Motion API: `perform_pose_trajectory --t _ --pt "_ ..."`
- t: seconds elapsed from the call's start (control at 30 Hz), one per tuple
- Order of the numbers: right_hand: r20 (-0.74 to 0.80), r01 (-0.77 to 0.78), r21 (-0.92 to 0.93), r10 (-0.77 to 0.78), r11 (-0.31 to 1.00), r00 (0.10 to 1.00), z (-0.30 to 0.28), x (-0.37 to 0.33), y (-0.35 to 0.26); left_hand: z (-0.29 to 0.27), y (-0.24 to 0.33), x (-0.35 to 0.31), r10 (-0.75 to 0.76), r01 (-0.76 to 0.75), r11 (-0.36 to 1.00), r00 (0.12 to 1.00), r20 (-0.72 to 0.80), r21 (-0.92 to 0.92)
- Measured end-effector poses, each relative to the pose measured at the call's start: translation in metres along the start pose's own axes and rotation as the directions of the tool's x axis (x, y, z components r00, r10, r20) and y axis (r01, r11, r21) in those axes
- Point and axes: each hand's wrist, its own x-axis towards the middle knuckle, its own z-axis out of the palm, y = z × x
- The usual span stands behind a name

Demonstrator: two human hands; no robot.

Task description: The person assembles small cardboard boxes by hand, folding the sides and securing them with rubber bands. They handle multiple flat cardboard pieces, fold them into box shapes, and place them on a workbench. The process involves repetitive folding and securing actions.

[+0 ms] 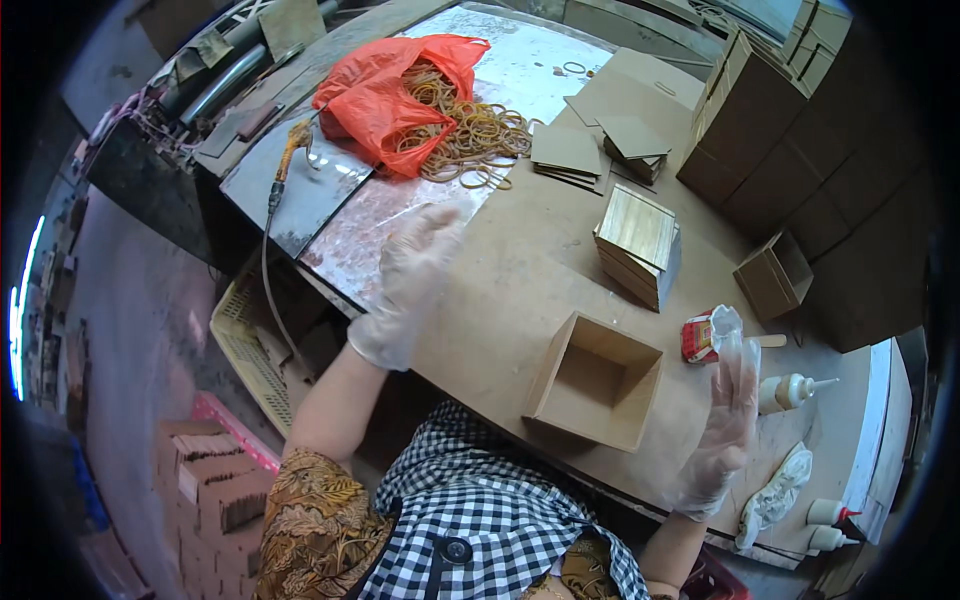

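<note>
My left hand [412, 280], in a thin translucent glove, is raised over the table's left side near the rubber bands, its fingers stretched out, slightly blurred and holding nothing. In a matching glove, my right hand [725, 425] is held upright at the right, fingers extended and nothing in its grasp. Between them, nearer the right, an open-topped brown fibreboard box [598, 385] rests by the table's front edge. Just beyond my right fingertips is a red tub [697, 338] with a whitish rim and a wooden stick beside it. A squeeze bottle [783, 394] lies beside that hand.
A red plastic bag [375, 100] spills tan rubber bands [470, 135] at the far left. Stacked board panels [635, 230] stand mid-table, and brown boxes [745, 120] pile up at the right. An air gun [290, 150] hangs at the left edge. A crumpled cloth [778, 492] lies near right.
</note>
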Motion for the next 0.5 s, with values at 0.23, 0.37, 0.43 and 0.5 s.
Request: perform_pose_trajectory --t 0.23,0.37,0.43,0.5 --pt "-0.300 -0.207 0.041 0.210 0.977 0.931 -0.027 -0.032 0.014 -0.010 0.008 0.080 0.143 -0.281 0.595 0.959 0.244 0.753" --pt "-0.306 -0.160 0.041 0.165 0.986 0.938 -0.020 -0.040 0.022 0.015 -0.028 0.118 0.160 -0.488 0.250 0.873 0.461 0.836" --pt "-0.295 -0.158 0.018 0.156 0.987 0.943 -0.020 -0.042 0.022 0.030 -0.036 0.132 0.127 -0.557 0.167 0.830 0.543 0.813" --pt "-0.308 -0.164 0.011 0.160 0.986 0.938 -0.020 -0.042 0.023 0.032 -0.056 0.149 0.084 -0.525 0.117 0.851 0.519 0.843"
